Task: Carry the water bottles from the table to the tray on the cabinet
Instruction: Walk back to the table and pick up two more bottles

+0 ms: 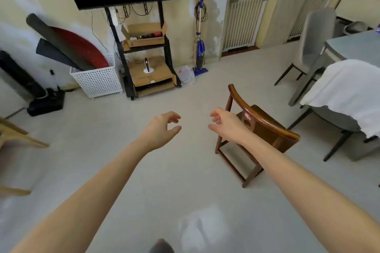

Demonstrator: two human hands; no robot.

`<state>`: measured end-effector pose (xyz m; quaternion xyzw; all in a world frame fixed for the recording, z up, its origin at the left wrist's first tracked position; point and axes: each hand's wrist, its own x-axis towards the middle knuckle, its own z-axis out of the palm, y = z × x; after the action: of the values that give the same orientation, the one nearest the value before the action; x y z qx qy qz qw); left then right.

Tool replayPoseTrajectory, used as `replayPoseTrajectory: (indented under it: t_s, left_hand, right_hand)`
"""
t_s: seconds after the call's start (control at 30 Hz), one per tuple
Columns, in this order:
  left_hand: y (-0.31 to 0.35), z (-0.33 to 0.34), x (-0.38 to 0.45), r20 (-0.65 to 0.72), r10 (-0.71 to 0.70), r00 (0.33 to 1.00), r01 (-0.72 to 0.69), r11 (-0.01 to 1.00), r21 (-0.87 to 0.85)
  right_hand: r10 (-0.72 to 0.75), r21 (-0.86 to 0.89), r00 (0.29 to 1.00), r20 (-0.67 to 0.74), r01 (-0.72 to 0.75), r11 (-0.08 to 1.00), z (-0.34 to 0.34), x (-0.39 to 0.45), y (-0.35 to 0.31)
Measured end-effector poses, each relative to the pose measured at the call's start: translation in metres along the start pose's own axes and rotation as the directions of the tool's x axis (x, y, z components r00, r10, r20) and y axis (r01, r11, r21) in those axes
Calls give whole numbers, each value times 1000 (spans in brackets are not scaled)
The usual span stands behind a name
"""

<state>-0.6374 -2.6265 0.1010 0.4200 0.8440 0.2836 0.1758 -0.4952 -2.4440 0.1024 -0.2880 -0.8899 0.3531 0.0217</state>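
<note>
Both my arms reach forward over the bare floor. My left hand (162,127) hangs in mid-air with its fingers loosely curled and holds nothing. My right hand (223,122) is level with it, a little to the right, fingers also loosely curled and empty, just in front of the back of a wooden chair. No water bottle, tray or cabinet shows in this view. The corner of a grey table (353,45) is at the right edge.
A brown wooden chair (261,129) stands just right of my right hand. Grey chairs (314,41) and a white cloth (347,90) are beside the table. Ahead are a TV stand with cardboard boxes (148,68), a white basket (98,80) and a blue vacuum (199,51).
</note>
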Motion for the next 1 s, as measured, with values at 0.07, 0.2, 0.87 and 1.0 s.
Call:
replayPoseTrajectory:
  t_s: [0.07,0.2,0.87,1.0]
  left_hand:
    - [-20,-12,48,-21,-17,1000,17,1000,7]
    - [-61,-31,155,-11,-26,1000,26,1000,15]
    - [-28,-61,732,248,151,957,-175,981,79]
    - [3,-46,848,295,160,942,-192,978,85]
  right_hand:
    - [-33,-17,999,25,33,999,-2,56,-4]
    - [-57,-19,997,42,58,998,-3,174,-4]
    - [239,213,953,-186,-198,957,-167,645,109]
    - [276,266,943,-187,-222,938,-222,725,151]
